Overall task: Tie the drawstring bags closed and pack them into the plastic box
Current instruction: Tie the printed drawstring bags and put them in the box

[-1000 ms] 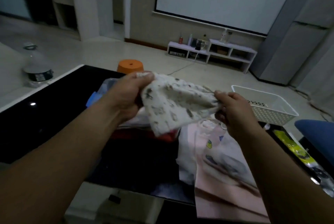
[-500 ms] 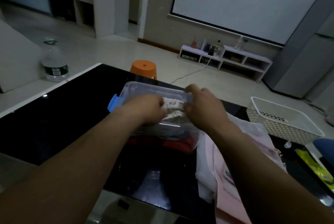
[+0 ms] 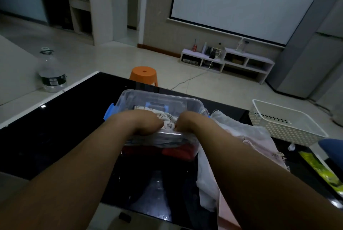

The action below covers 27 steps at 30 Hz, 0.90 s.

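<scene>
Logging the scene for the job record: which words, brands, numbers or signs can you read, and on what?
Nothing is legible.
water bottle: dark label, print too blurred.
yellow-green packet: print too blurred.
patterned drawstring bag in the plastic box: drawings only, no letters visible.
red can on the low shelf: too small.

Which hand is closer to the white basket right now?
Right. The right hand is in the plastic box, left of the white basket; the left hand sits farther left.
</scene>
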### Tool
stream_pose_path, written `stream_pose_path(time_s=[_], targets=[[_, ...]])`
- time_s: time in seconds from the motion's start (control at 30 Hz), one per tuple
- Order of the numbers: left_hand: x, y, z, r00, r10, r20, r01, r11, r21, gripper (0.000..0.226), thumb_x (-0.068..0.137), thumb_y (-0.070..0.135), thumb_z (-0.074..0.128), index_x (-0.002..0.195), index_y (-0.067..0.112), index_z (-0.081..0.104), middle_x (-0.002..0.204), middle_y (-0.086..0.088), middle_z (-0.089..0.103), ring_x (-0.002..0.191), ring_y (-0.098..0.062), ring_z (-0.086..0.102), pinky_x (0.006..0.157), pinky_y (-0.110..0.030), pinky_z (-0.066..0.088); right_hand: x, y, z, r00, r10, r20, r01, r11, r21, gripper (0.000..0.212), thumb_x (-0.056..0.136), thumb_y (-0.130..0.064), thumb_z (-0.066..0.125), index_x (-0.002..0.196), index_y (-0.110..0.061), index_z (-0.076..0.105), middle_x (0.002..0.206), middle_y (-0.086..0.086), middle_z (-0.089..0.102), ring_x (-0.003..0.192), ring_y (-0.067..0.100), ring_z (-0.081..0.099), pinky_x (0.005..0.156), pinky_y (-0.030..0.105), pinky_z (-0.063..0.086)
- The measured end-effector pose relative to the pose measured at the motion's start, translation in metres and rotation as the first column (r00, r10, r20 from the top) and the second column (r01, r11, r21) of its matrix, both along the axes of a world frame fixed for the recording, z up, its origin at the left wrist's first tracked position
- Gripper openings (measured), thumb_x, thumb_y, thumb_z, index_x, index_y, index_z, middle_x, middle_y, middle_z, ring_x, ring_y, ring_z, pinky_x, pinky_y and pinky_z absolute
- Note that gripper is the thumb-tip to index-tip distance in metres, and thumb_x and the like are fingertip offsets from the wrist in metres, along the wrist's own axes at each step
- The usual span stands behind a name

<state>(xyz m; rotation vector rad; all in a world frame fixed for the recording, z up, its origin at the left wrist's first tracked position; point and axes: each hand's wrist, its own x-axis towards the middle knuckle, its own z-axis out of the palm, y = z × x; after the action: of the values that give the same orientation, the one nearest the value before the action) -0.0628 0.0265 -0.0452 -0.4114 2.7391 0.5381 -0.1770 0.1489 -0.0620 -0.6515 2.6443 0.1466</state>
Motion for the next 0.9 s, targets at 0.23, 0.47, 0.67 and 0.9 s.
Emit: stream_pose_path(time_s=[0.23,0.47,0.67,0.9], targets=[[0.0,0.013,0.002,0.953,0.033,-0.3,-0.049,0.998,-0.045,0.034,0.104,0.038,0.046,0.129,0.026,0.065,0.128,-0.004,0.067,0.107,-0.023,0.061,0.088,-0.04,0.05,0.038,0.049,0.026,0.977,-0.091,-0.192,-0.049,0.784,-0.618,0.027,0.102,-0.026,0.051,0.111,-0.019,0.075,0.104,-0.002,0.073,0.093,0.017,0.065,0.081,0.031,0.049],[-0.007,0.031,0.001,0.864,0.045,-0.502,-0.057,0.998,-0.009,0.036,0.101,0.032,0.05,0.134,0.03,0.064,0.141,0.0,0.063,0.126,-0.024,0.057,0.106,-0.046,0.048,0.025,0.115,0.021,0.834,-0.378,0.401,0.483,0.154,-0.862,0.029,0.106,-0.038,0.046,0.128,-0.025,0.061,0.126,0.005,0.065,0.108,0.02,0.061,0.101,0.047,0.051],[-0.013,0.033,-0.002,0.846,0.074,-0.528,-0.099,0.995,-0.018,0.034,0.1,0.03,0.053,0.131,0.028,0.066,0.137,-0.001,0.065,0.124,-0.023,0.058,0.104,-0.044,0.048,0.006,0.115,0.025,0.751,-0.257,0.609,0.655,0.163,-0.738,0.054,0.107,-0.058,0.033,0.148,-0.029,0.052,0.145,0.017,0.057,0.13,0.03,0.055,0.112,0.048,0.042],[-0.013,0.033,-0.005,0.848,0.087,-0.522,-0.098,0.995,0.006,0.033,0.1,0.031,0.053,0.13,0.029,0.066,0.138,-0.001,0.063,0.124,-0.022,0.056,0.106,-0.047,0.048,-0.011,0.104,0.023,0.768,-0.282,0.575,0.641,0.355,-0.681,0.066,0.102,-0.07,0.026,0.149,-0.03,0.05,0.146,0.019,0.055,0.133,0.037,0.053,0.115,0.057,0.038]])
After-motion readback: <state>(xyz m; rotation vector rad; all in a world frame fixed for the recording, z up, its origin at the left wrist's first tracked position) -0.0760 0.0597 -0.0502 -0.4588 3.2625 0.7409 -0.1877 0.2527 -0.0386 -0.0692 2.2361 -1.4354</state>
